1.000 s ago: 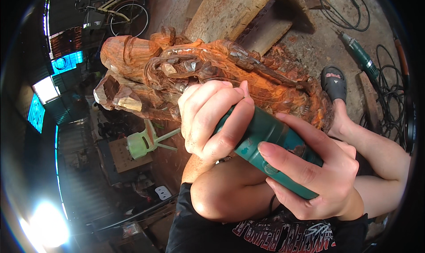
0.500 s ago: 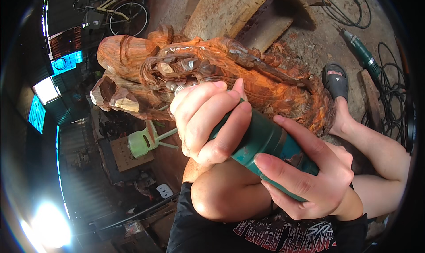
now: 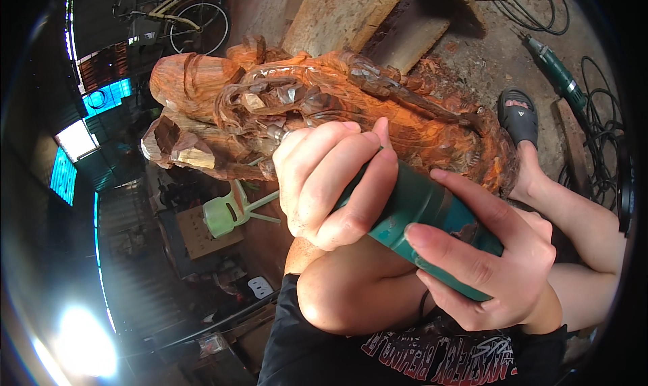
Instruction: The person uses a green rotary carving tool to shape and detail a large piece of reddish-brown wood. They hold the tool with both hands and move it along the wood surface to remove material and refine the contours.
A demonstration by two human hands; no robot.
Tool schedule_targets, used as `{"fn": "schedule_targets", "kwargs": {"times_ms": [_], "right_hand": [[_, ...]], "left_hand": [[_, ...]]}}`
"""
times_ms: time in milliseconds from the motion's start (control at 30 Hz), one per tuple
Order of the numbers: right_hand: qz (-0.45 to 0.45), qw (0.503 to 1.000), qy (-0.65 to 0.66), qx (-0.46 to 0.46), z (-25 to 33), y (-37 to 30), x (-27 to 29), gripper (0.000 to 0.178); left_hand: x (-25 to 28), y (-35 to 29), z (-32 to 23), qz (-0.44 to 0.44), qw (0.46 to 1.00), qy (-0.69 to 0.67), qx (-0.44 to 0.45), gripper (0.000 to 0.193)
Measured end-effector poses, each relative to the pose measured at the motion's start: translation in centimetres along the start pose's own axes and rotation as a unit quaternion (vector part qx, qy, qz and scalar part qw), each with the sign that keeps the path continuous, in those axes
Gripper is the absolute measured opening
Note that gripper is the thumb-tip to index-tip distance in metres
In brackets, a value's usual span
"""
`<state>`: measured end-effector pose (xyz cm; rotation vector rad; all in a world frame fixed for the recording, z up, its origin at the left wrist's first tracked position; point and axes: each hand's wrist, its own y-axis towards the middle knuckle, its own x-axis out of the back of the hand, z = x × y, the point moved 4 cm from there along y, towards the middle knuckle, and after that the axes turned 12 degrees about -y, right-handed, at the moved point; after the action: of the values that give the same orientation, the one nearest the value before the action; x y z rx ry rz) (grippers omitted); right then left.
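Both my hands are closed around a green power tool that looks like a die grinder (image 3: 432, 214). My left hand (image 3: 334, 187) wraps its front end, the fingers curled over the housing. My right hand (image 3: 496, 251) grips the rear of the body, thumb on the near side. A bit of silver metal shows just past my left hand, against the carving; the tip itself is hidden. Beyond the hands lies a large reddish-brown wood carving (image 3: 331, 89), on its side, with deep folds and rough chiselled facets.
Thick wooden slabs (image 3: 344, 15) lie behind the carving. At the right, another green grinder (image 3: 555, 69) rests on the floor beside coiled black cables (image 3: 601, 129). A pale green plastic stool (image 3: 226, 214) stands left; a bicycle (image 3: 196, 28) is at the far left. My sandalled foot (image 3: 518, 116) is by the carving's right end.
The view has shifted slightly, so the scene sits a little differently in the frame. Both hands keep their grip on the grinder at nearly the same spot on the carving.
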<state>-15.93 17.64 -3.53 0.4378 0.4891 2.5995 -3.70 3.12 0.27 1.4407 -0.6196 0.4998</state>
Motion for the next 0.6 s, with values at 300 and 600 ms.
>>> {"fn": "schedule_targets", "kwargs": {"times_ms": [300, 600], "right_hand": [[-0.039, 0.998, -0.011, 0.042, -0.3, -1.3, -1.0, 0.059], [-0.032, 0.999, -0.007, 0.043, 0.1, -1.1, -1.5, 0.060]], "left_hand": [[-0.7, 0.2, -0.2, -0.048, 0.998, -0.001, -0.034, 0.049], [-0.1, 0.0, 0.2, -0.043, 0.999, -0.017, -0.021, 0.042]]}}
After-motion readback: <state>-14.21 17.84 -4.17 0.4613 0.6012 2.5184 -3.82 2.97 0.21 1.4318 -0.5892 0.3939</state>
